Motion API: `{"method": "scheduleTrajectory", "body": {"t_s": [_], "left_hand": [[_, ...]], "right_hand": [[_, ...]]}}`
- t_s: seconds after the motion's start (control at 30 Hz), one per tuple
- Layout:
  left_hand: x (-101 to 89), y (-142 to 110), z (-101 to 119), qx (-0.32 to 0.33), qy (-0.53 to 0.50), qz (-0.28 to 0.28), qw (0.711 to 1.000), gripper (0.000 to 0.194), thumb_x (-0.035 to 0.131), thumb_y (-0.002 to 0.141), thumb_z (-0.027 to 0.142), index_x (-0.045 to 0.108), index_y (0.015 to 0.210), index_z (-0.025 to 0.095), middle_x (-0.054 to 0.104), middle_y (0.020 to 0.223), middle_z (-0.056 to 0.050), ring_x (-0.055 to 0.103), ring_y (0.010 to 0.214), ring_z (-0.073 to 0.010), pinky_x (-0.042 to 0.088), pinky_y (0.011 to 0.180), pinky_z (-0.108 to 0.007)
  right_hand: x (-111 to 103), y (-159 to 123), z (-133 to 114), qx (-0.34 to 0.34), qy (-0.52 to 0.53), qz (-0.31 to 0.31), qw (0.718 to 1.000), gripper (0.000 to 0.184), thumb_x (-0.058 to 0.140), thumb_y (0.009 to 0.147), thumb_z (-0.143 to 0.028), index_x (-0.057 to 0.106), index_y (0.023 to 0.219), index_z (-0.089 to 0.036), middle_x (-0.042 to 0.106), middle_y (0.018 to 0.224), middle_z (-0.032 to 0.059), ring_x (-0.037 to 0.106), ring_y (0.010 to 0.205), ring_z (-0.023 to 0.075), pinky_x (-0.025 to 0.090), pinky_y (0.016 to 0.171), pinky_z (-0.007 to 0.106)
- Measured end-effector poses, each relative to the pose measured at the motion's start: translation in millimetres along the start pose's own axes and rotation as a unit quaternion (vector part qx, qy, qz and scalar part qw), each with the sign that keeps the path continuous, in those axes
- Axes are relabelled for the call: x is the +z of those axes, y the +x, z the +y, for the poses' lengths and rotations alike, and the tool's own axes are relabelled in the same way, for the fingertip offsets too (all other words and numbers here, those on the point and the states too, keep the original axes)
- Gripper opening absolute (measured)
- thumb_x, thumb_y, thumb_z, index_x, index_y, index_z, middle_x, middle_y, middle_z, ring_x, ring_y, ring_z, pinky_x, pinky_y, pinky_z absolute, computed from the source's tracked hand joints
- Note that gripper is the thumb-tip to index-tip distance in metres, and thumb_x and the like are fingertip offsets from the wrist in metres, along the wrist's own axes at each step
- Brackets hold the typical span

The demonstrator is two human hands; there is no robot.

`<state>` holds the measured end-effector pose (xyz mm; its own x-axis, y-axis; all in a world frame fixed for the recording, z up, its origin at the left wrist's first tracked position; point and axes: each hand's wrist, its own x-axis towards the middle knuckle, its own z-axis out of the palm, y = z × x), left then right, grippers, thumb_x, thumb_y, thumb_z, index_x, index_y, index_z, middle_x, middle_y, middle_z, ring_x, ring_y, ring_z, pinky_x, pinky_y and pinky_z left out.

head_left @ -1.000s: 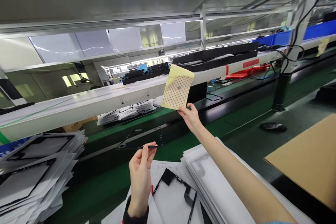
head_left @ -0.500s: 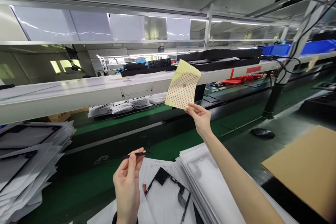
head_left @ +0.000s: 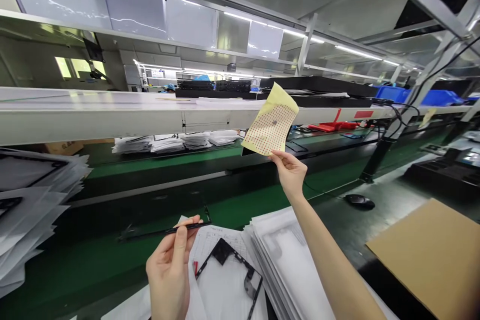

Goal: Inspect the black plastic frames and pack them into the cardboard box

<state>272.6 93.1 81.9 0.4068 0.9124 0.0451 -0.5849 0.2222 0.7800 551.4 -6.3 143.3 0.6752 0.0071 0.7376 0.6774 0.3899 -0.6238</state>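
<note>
Wider gap in view now btwn L hand & R hand. L fingers pinch thin black frame over bench; R pinch raised yellow sheet at bottom edge. Frame prob. light, fragile: hold rim; sheet floppy.

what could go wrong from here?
1. The right hand pinches the yellow sheet only at its lower edge; the curved sheet might flop or slip.
2. The left hand grips the thin black part by fingertips; it could bend or drop.
3. If dropped, it might hit the black frame lying on white paper nearby.
</note>
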Motion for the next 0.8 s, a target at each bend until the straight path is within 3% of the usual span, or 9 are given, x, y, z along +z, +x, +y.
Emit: {"method": "scheduleTrajectory", "body": {"t_s": [0.47,0.8], "left_hand": [[-7.7,1.7,1.7,0.008,-0.006,-0.032,0.999,0.034,0.084,0.07,0.046,0.079,0.079,0.013,0.079,0.098,-0.011,0.075,0.092,-0.0238,0.062,0.084,-0.026],[-10.8,4.1,3.2,0.015,0.002,-0.03,0.999,0.034,0.082,0.073,0.047,0.079,0.08,0.013,0.078,0.101,-0.012,0.075,0.094,-0.0247,0.063,0.085,-0.027]], "right_hand": [[-5.7,15.6,29.0,0.02,-0.033,-0.054,0.998,0.014,0.069,0.092,-0.027,0.066,0.092,-0.013,0.069,0.09,0.0019,0.069,0.084,0.0166,0.059,0.081,0.037],[-13.6,11.8,13.7,-0.002,-0.033,-0.088,0.996,0.018,0.07,0.09,-0.03,0.065,0.085,-0.014,0.069,0.083,0.0004,0.068,0.08,0.016,0.058,0.08,0.037]]}}
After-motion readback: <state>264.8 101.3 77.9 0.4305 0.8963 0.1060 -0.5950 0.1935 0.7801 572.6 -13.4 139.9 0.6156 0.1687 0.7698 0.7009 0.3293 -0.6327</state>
